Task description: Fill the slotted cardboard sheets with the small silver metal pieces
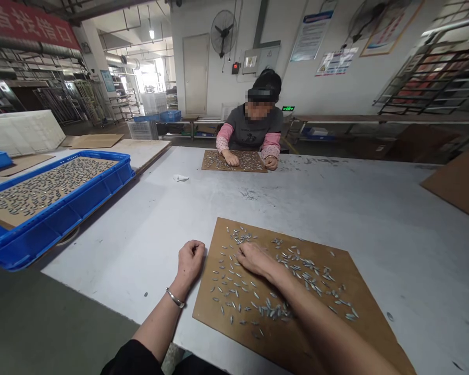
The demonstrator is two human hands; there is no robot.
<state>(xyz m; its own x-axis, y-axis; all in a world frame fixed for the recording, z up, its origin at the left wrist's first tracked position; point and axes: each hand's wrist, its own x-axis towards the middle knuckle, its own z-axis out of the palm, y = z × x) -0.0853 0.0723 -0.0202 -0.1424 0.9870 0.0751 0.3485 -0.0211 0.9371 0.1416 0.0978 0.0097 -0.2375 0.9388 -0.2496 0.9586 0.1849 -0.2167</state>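
Observation:
A brown cardboard sheet (273,344) lies on the white table before me, with many small silvery, leaf-shaped metal pieces (271,311) scattered over it. Toward its left the pieces lie spaced apart; elsewhere they sit in loose clusters. My right hand (254,259) is over the upper left of the sheet, fingers closed and pointing down at the pieces; what they pinch, if anything, is hidden. Just left of the sheet, my left hand (191,259) rests on the table, its fingers curled together. A silver bangle (175,298) circles the left wrist.
Across the table (172,219) a person (254,120) works over another cardboard sheet (209,161) of similar pieces. At left stands a blue tray (101,200) holding a piece-covered board. A scrap of white paper (181,178) lies beyond my left hand. Cardboard (461,179) sits at right.

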